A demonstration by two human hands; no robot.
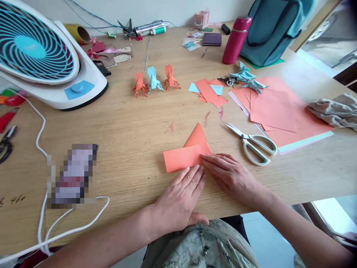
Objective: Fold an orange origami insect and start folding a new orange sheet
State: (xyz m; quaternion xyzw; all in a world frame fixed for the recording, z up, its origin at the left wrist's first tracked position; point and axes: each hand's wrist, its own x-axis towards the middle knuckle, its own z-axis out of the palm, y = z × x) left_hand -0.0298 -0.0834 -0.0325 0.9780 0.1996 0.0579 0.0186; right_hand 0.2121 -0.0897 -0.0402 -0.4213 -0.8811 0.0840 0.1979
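Observation:
A folded sheet of orange paper (181,158) lies near the front of the table, with a long flat strip to the left and a pointed triangle rising behind it. My left hand (181,197) rests on its lower edge, fingers stretched out flat and thumb apart. On the paper's right end lie the outstretched fingers of my right hand (231,175), side by side; its thumb is mostly hidden. White-handled scissors (252,143) lie partly open just beyond my right hand, blades pointing left.
Folded paper figures (153,80) stand farther back. Paper scraps (208,91) and large orange sheets (279,108) lie at the right. A pink bottle (237,41) stands before a teal bag (273,33). At the left are a fan (83,89), a blurred phone (74,175) and a white cable (41,219).

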